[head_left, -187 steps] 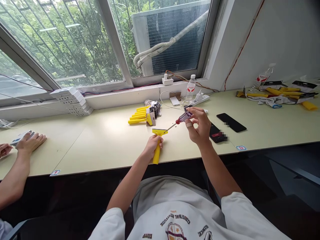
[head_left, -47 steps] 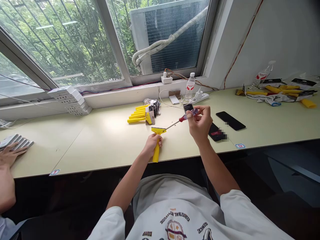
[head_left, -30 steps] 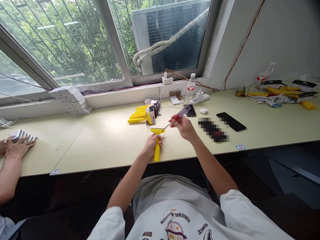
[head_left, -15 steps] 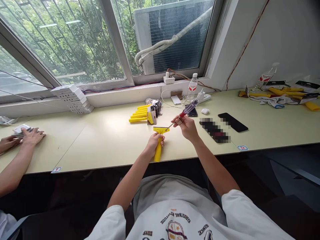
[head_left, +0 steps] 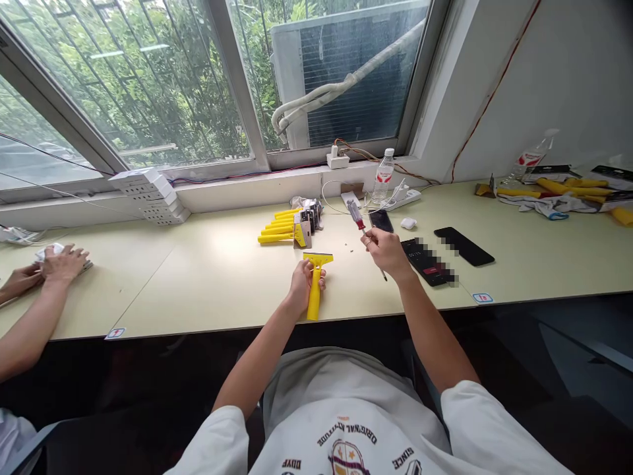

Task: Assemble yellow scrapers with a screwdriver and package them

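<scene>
A yellow scraper [head_left: 314, 290] stands head-up in my left hand [head_left: 301, 285], whose fingers are wrapped round its handle close to the front edge of the table. To the right, my right hand [head_left: 388, 252] grips a screwdriver [head_left: 357, 216] with a clear and red handle. Its handle points up and left, its shaft passes through my fingers, and the tip shows below the hand, apart from the scraper. Small dark bits, perhaps screws [head_left: 351, 251], lie on the table between the scraper and my right hand.
Several yellow scrapers [head_left: 281, 228] lie in a row behind my left hand. Phones [head_left: 465, 246] and a white earbud case [head_left: 408, 223] are to the right. A water bottle [head_left: 384, 175] stands by the power strip. At the left, another person's hands [head_left: 64, 262] hold a white item.
The screwdriver tip has come away from the scraper head. My right hand has moved right, and the screwdriver has swung round so its tip points down. My left hand keeps the scraper.
</scene>
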Demonstrator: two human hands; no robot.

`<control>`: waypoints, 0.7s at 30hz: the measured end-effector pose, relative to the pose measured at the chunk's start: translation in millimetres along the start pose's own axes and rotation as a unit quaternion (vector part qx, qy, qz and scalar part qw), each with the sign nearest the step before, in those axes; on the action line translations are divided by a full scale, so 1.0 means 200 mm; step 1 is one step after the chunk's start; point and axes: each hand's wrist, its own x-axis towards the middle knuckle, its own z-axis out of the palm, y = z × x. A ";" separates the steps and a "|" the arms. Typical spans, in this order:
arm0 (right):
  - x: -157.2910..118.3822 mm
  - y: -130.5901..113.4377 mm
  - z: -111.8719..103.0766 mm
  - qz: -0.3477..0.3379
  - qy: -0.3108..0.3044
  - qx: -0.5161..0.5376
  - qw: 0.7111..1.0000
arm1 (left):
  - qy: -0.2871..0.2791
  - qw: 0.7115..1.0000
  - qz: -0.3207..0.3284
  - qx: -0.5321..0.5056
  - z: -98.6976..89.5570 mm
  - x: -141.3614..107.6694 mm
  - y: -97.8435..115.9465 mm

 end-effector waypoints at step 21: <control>0.04 0.19 0.15 0.132 -0.065 -0.284 0.948 | -0.020 1.000 0.007 -0.008 -0.01 0.00 0.00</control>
